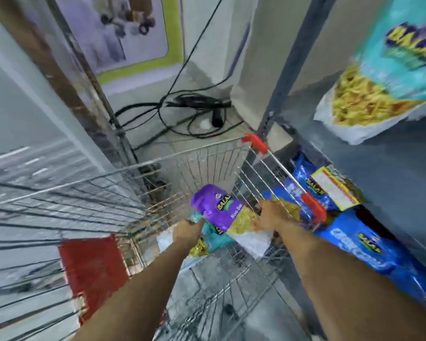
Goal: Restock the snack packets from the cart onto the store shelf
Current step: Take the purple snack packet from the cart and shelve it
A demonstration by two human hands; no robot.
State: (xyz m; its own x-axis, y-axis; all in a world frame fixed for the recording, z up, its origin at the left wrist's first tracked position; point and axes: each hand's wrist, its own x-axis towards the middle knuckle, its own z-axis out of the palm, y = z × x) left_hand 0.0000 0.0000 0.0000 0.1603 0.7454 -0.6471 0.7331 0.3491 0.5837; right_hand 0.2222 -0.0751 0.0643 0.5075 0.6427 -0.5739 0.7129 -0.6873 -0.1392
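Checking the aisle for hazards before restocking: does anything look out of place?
Yes. A tangle of black cables lies loose on the floor beyond the cart, near the shelf post. It looks untidy, possibly a trip risk. The packets look intact.

I can read little here because the view is blurred. The purple snack packet (218,207) in the cart carries a yellow logo reading "BALAJI", its last letters unclear, and white words below it that start "Aloo". The teal packet (389,67) on the upper shelf shows the same logo in yellow, cut off as "BALA". The blue packets (362,244) on the lower shelf bear similar logos, but their lettering is too smeared to read.
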